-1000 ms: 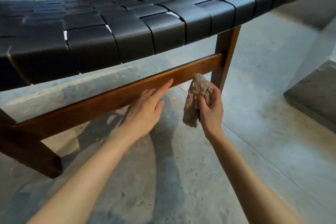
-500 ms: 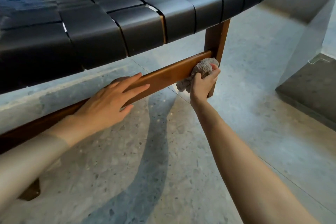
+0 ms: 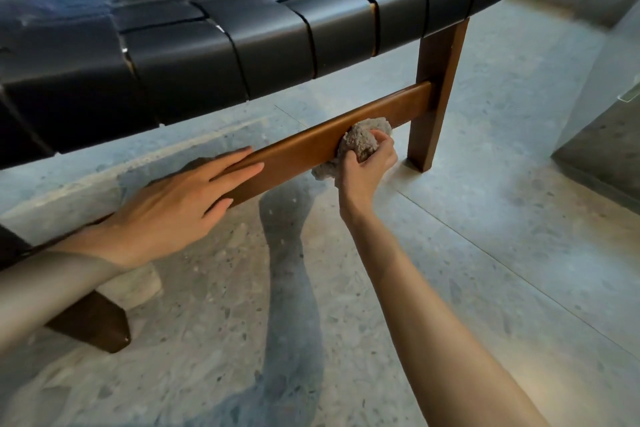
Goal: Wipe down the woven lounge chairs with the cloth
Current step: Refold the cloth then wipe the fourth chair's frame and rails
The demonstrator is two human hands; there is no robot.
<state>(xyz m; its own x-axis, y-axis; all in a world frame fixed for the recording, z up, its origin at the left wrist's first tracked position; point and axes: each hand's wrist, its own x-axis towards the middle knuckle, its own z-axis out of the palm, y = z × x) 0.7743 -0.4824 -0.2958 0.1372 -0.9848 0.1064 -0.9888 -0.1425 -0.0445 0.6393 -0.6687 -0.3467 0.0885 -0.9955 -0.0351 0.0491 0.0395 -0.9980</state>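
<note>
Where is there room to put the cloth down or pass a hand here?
Bare floor lies between the two forearms, in front of the rail, and more between the leg and the grey block. A hand could likely pass between seat and rail. The rail is crowded: left hand rests on it, right hand grips the cloth there.
</note>
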